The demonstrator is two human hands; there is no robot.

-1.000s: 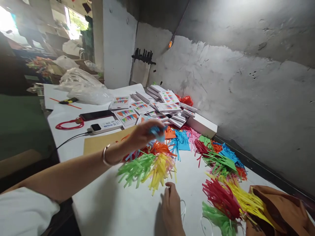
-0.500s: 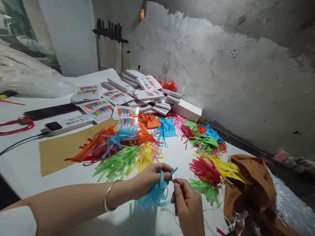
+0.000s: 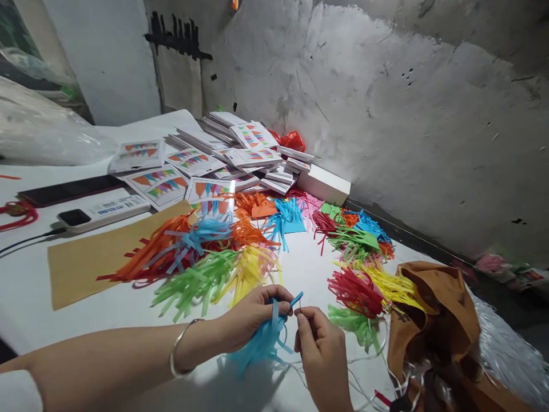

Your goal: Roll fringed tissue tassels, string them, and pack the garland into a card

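Over the white tabletop [image 3: 305, 263], left hand [image 3: 255, 316] pinches a blue tassel [image 3: 257, 346] by its upper end, right hand [image 3: 322, 350] pinches a needle-like thing [image 3: 301, 303]. Probably super light, floppy, tearable; grab that end, not the strands.

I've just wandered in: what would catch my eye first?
Probably the colourful fringed bundles, spread in an arc over the white table. Low in the middle, the left hand holds a blue bundle, while the right hand pinches something thin beside it. Further back lies a heap of brightly printed cards.
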